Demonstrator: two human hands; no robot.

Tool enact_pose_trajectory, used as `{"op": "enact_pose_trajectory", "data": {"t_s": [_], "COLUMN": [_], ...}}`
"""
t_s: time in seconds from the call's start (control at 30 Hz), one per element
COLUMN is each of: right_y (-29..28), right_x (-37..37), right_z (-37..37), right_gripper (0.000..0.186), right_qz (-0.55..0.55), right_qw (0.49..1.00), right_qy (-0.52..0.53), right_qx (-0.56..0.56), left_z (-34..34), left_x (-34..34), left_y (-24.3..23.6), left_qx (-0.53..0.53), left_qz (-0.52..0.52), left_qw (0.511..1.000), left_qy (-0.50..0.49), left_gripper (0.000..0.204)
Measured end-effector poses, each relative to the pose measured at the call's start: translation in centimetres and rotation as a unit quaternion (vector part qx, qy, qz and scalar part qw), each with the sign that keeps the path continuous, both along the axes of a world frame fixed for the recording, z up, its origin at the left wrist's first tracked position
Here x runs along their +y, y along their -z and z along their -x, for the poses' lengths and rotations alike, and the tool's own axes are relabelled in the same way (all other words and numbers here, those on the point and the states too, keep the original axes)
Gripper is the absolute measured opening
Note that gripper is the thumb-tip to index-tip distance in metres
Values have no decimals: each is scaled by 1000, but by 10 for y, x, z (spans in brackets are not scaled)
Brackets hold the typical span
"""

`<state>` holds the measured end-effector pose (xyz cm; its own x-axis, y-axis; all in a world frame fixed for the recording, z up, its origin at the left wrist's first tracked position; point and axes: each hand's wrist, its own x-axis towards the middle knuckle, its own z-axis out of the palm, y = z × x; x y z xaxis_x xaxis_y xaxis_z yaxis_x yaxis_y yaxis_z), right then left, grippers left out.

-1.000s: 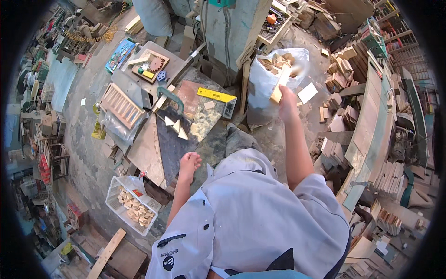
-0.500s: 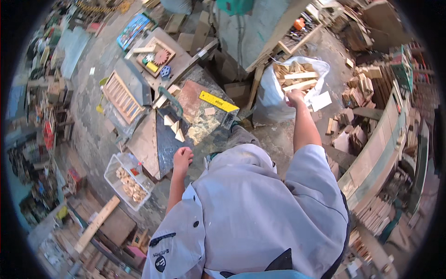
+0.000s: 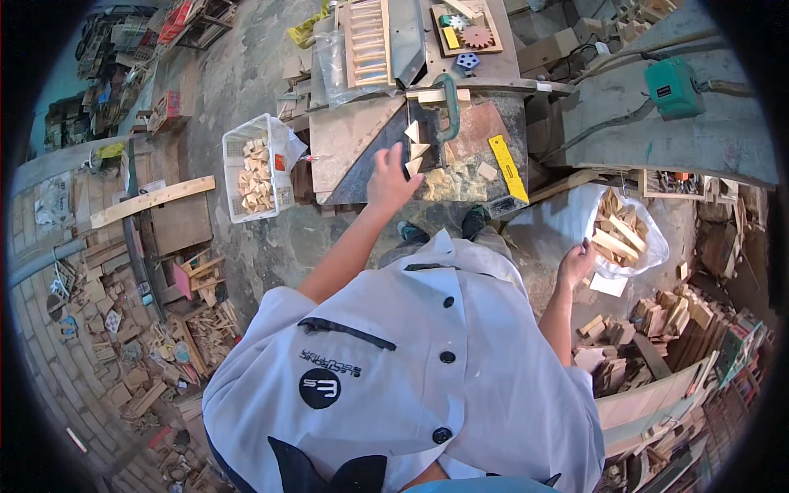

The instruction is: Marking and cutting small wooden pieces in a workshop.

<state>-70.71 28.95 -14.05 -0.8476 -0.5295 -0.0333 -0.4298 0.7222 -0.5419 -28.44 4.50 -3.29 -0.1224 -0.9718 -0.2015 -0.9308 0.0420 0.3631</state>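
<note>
My left hand (image 3: 389,181) is over the near edge of the work table (image 3: 353,148), fingers spread and holding nothing visible. Its fingertips are close beside several small triangular wood pieces (image 3: 412,131) on a dark plate; I cannot tell if they touch. Off to the right, my right hand (image 3: 576,264) is closed at the rim of a white sack (image 3: 655,246) filled with wooden strips (image 3: 618,243). Its curled fingers hide whatever they grip, near the strip ends. A green clamp (image 3: 451,107) stands behind the triangular pieces.
A white basket (image 3: 233,185) of small wood pieces stands left of the table. A yellow ruler (image 3: 508,168) and a small wood block (image 3: 487,171) lie on its right side. Behind are a slatted wooden frame (image 3: 367,41) and a tray with gears (image 3: 468,51). Offcut piles (image 3: 682,320) lie right.
My view has swung round to the right, shifting the scene. My left hand has reached forward to the triangular pieces and spread its fingers. My right hand remains at the sack.
</note>
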Motion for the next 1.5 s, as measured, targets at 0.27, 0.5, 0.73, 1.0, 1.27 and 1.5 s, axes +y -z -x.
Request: {"op": "enact_pose_trajectory", "data": {"t_s": [0.27,0.5,0.73,1.0,1.27,1.5], "right_y": [-37,-65,-67,-39,-8,41], "right_x": [6,20,27,71,113,89], "right_z": [-88,-169,-195,-174,-189,-229], "right_gripper": [21,21,25,26,34,31], "right_qz": [8,-19,-85,-136,-181,-195], "right_qw": [989,985,970,958,945,947], "right_qy": [-112,-134,-130,-99,-124,-183], "right_qx": [-92,-106,-186,-233,-244,-176], "left_z": [19,-24,-83,-154,-159,-173], "left_x": [-62,-59,-89,-178,-151,-40], "left_y": [37,69,61,50,22,1], "left_qx": [14,69,92,-107,-126,226], "left_qz": [-16,54,33,-49,26,-19], "left_qw": [991,988,995,991,992,965], "left_qy": [129,125,37,59,1,134], "left_gripper": [61,33,34,33,45,24]}}
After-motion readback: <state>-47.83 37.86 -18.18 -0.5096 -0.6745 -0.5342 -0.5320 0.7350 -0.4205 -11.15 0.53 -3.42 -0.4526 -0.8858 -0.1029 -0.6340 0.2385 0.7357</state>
